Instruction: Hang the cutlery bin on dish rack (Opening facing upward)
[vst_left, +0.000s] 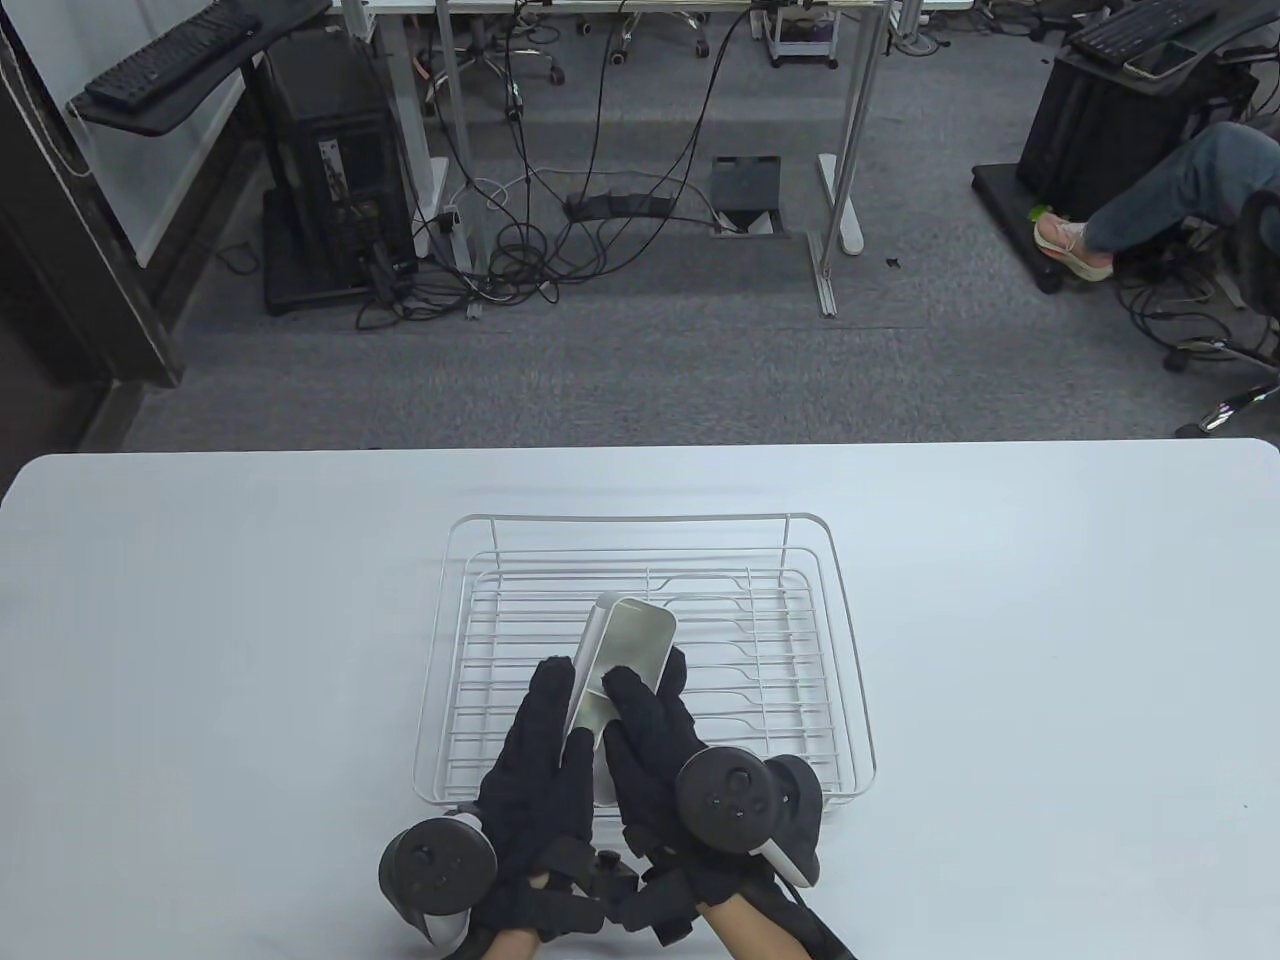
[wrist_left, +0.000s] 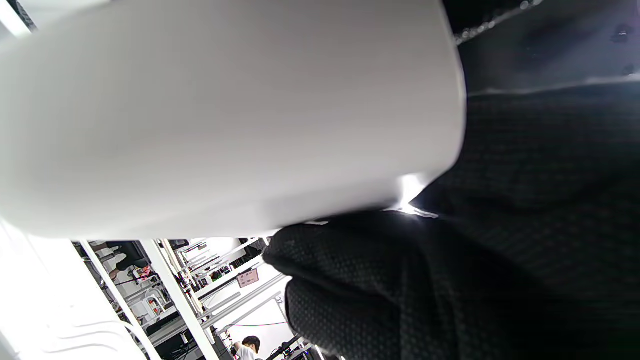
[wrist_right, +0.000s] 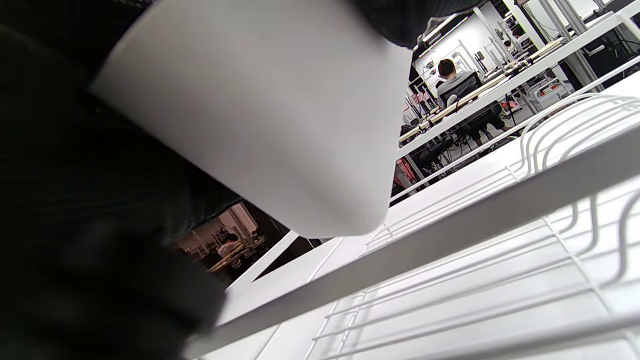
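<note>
Table (vst_left: 1050, 620): broad bare white surface left and right of the rack, room to swing.
Dish rack (vst_left: 845, 640): lower centre; thin wire rim, likely the hooking edge.
Cutlery bin (vst_left: 632, 652): tilted above rack; looks light, rigid, smooth, possibly slippery.
Left hand (vst_left: 535, 770), right hand (vst_left: 650, 745): both grasp the bin's lower sides.

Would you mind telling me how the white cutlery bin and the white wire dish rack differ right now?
The smooth, solid-walled white cutlery bin is closed-sided; the white wire dish rack is an open grid. The bin is gripped by the left hand and right hand and tilted; the rack sits flat on the white table. The bin is much smaller. Both are white.
</note>
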